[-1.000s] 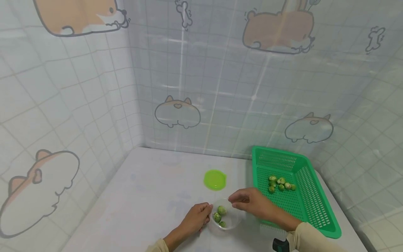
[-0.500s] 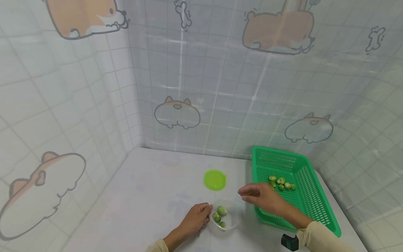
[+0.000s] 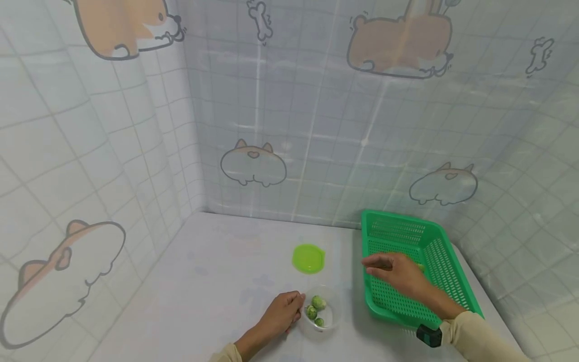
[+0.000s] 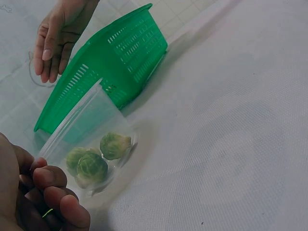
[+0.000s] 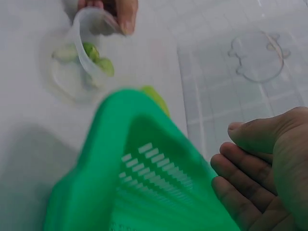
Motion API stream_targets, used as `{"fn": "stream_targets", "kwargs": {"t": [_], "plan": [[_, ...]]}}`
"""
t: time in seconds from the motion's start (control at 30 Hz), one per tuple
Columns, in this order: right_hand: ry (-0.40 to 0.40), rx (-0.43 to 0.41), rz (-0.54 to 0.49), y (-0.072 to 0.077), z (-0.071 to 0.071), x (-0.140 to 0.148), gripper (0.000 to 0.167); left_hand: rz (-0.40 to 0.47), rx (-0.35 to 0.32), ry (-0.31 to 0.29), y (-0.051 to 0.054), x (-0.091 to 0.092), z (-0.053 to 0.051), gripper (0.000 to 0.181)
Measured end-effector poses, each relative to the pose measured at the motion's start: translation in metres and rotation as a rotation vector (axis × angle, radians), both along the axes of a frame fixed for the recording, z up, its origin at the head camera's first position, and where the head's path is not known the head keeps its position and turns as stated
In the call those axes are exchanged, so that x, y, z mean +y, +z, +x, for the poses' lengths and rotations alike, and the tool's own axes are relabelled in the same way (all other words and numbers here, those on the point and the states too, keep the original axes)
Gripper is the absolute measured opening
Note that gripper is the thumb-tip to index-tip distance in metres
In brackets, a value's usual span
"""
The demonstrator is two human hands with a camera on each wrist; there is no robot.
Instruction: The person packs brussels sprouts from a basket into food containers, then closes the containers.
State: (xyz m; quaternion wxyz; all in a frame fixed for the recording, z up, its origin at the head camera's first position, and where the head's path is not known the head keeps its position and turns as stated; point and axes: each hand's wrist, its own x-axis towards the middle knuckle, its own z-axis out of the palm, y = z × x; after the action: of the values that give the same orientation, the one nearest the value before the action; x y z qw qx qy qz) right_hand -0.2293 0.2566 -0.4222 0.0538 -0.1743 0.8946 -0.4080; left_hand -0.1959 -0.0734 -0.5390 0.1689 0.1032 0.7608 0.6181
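Observation:
My left hand pinches the rim of a clear round tub on its left side; the left wrist view shows fingers curled at that edge. Three Brussels sprouts lie inside the tub. Over the left part of a green slotted basket hangs my right hand, its fingers extended and nothing between them, as the right wrist view also shows. It covers most of the sprouts in the basket; one sprout peeks out beside it.
A lime-green round lid lies on the white table behind the tub. Tiled-pattern sheeting with cartoon dogs stands at the back and both sides of the table. The basket occupies the table's right side.
My right hand has moved right and away from the tub to above the basket, now hiding most of its sprouts. The left hand and tub have stayed in place.

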Motion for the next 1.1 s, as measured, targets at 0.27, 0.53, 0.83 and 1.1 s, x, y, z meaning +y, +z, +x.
{"fn": "stream_targets", "kwargs": {"t": [0.27,0.53,0.83,1.1], "plan": [[-0.046,-0.016,-0.005,-0.003,-0.009,0.024,0.030,0.006,-0.007,0.000,0.001,0.000,0.001,0.042],[-0.047,-0.011,0.040,-0.011,-0.021,0.046,0.033,0.007,-0.022,0.002,0.003,0.001,0.001,0.041],[-0.052,0.009,0.158,-0.021,-0.029,0.065,0.035,0.003,-0.018,0.006,0.002,0.001,0.006,0.041],[-0.085,-0.004,0.218,-0.035,-0.033,0.073,0.033,0.008,-0.016,0.010,0.002,0.001,0.010,0.041]]}}
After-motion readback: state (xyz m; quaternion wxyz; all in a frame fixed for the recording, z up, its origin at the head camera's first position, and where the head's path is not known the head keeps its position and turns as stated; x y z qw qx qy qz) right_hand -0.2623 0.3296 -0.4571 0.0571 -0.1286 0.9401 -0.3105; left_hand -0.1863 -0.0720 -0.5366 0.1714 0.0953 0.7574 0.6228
